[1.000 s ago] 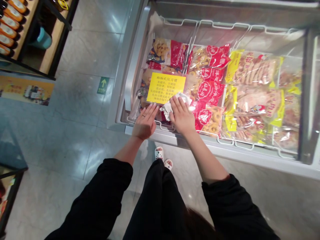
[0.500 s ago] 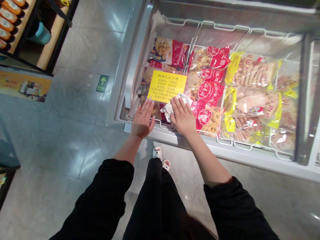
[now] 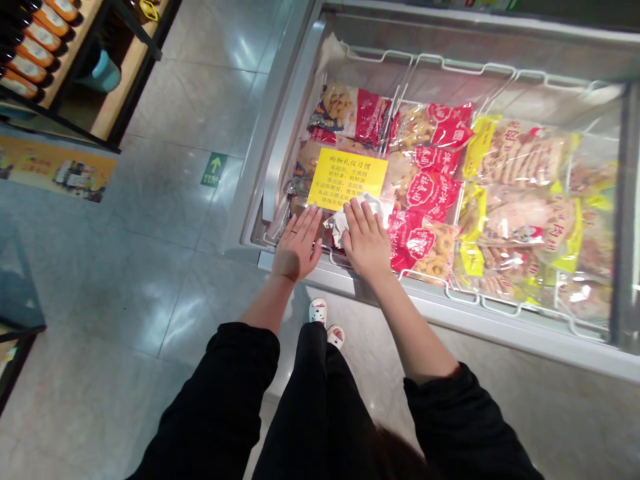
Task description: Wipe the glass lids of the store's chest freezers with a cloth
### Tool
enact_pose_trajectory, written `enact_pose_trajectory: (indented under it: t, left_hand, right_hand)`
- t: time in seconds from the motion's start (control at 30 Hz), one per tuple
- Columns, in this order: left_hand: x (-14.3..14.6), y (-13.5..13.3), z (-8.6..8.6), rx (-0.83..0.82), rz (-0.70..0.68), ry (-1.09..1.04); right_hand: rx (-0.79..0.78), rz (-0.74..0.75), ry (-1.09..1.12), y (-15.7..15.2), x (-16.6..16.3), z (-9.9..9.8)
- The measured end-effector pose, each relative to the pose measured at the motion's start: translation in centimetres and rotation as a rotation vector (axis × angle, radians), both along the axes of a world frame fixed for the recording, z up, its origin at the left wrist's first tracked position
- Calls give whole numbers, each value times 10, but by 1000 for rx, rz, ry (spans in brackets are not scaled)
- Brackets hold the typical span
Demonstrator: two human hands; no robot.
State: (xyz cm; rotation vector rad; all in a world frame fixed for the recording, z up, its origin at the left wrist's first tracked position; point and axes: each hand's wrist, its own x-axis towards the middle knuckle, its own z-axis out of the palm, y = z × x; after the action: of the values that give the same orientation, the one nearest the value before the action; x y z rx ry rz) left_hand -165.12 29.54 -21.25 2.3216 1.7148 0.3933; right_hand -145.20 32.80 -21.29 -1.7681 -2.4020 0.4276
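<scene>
My right hand (image 3: 367, 243) presses a crumpled white tissue (image 3: 338, 227) against the freezer's clear lid, its fingers stretched over it. Part of the tissue is hidden under the palm. To its left, my left hand (image 3: 300, 245) lies flat on the lid near the front corner, fingers extended and nothing in it. A ring shows on one finger. Just beyond both hands is a yellow printed sign (image 3: 349, 177), whose lower edge is partly covered by the tissue and right fingers. Beneath the lid are red frozen food bags (image 3: 434, 193).
The chest freezer's pale frame (image 3: 293, 113) surrounds the lid. White wire baskets (image 3: 453, 65) hold bagged food, including yellow-edged meat packs (image 3: 525, 217). At upper left stands a shelf (image 3: 107, 110) with orange bottles (image 3: 37, 40). A green exit sticker (image 3: 214, 169) marks the tiled floor.
The whole view has shifted slightly, so the freezer appears further right and lower. Both hands stay on the lid near the sign; the right hand and tissue sit slightly closer to the sign.
</scene>
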Motion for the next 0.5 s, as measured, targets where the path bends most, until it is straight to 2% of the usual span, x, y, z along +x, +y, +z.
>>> enact_pose_trajectory:
  t: [0.1, 0.2, 0.37, 0.5]
  left_hand:
    - [-1, 1, -1, -2, -5, -1]
    - [-2, 1, -3, 15, -15, -12]
    - [-3, 0, -6, 52, -20, -28]
    - [-3, -1, -7, 52, 10, -42]
  right_hand:
    - [6, 74, 40, 29, -6, -1]
    - [41, 44, 75, 43, 3, -6]
    - [50, -62, 48, 11, 16, -8]
    - [27, -26, 23, -7, 0, -4]
